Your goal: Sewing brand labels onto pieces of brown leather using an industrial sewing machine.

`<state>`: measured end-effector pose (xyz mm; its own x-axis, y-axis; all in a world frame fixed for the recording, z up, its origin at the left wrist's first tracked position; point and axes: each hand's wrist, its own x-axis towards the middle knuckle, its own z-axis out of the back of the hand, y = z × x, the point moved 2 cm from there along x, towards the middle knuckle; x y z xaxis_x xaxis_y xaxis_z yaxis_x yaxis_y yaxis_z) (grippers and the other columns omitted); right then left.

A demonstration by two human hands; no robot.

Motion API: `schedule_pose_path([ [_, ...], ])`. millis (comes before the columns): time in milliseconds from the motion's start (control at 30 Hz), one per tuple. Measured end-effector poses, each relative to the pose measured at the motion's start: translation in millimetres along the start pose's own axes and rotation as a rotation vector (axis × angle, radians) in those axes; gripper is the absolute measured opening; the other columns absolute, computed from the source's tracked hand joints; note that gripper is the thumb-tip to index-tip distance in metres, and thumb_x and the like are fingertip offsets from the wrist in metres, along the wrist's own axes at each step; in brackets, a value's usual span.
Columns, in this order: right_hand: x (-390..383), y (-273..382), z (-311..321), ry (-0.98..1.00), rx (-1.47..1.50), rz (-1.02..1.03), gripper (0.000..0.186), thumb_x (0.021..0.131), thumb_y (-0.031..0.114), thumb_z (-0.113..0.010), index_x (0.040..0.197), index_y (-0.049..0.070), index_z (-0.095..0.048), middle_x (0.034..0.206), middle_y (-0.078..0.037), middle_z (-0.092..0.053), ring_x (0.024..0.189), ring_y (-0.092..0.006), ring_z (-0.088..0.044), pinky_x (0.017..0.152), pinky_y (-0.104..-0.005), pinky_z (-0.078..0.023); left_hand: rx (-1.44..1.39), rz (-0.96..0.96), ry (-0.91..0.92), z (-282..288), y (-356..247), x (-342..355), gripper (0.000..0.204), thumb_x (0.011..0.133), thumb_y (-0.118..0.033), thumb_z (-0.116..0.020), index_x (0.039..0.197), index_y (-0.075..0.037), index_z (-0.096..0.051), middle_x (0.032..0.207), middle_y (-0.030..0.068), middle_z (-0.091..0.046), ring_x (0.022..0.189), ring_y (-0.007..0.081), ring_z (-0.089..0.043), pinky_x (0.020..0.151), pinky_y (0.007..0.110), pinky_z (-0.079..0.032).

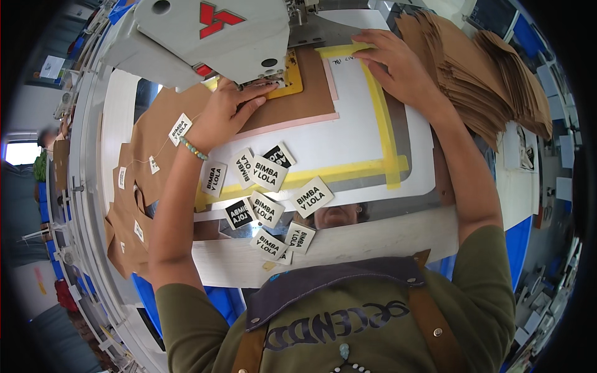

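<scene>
My left hand lies flat with index finger and thumb stretched out, pressing on a yellow plate-like template beside the needle area. That template sits on a brown fabric panel edged by pink strips, under the grey sewing machine head. At the far right of the white board, my right hand rests with fingers apart, touching the yellow tape near its corner. It holds nothing. Several small white labels with black lettering lie scattered nearer me, and a few are black, such as this label.
A thick pile of brown cut pieces leans at the right, close to my right forearm. More brown pieces with labels threaded on them spread at the left. A shiny metal plate runs along the board's near side, before the pale table edge.
</scene>
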<state>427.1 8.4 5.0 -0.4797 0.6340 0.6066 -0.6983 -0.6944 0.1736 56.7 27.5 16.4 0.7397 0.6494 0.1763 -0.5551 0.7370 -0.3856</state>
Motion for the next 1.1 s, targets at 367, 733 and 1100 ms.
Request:
schedule_pose_path([
  [367, -2, 7, -5, 0.048, 0.021, -0.06, 0.022, 0.1, 0.007, -0.068, 0.116, 0.004, -0.082, 0.143, -0.009, -0.069, 0.142, -0.0305, -0.056, 0.118, -0.045, -0.047, -0.06, 0.27, -0.014, 7, 19, -17, 0.023, 0.103, -0.013, -0.071, 0.12, 0.002, -0.078, 0.117, 0.0205, -0.072, 0.116, 0.0381, -0.063, 0.107, 0.041, -0.05],
  [733, 3, 84, -26, 0.28, 0.031, 0.093, 0.033, 0.104, 0.022, -0.068, 0.132, 0.006, -0.074, 0.144, -0.009, -0.07, 0.135, -0.0272, -0.062, 0.114, -0.0446, -0.05, -0.081, 0.263, -0.166, 22, 34, -63, 0.06, 0.079, -0.024, -0.095, 0.132, -0.006, -0.074, 0.132, 0.0095, -0.063, 0.132, 0.0283, -0.055, 0.115, 0.042, -0.046],
  [1100, 5, 101, 12, 0.438, -0.127, 0.116, 0.019, 0.101, 0.023, -0.071, 0.108, 0.005, -0.072, 0.112, -0.009, -0.07, 0.107, -0.029, -0.069, 0.098, -0.0442, -0.055, -0.069, 0.14, -0.181, 5, 0, -41, 0.049, 0.084, -0.019, -0.092, 0.127, -0.005, -0.075, 0.121, 0.0108, -0.067, 0.118, 0.0277, -0.06, 0.105, 0.038, -0.049],
])
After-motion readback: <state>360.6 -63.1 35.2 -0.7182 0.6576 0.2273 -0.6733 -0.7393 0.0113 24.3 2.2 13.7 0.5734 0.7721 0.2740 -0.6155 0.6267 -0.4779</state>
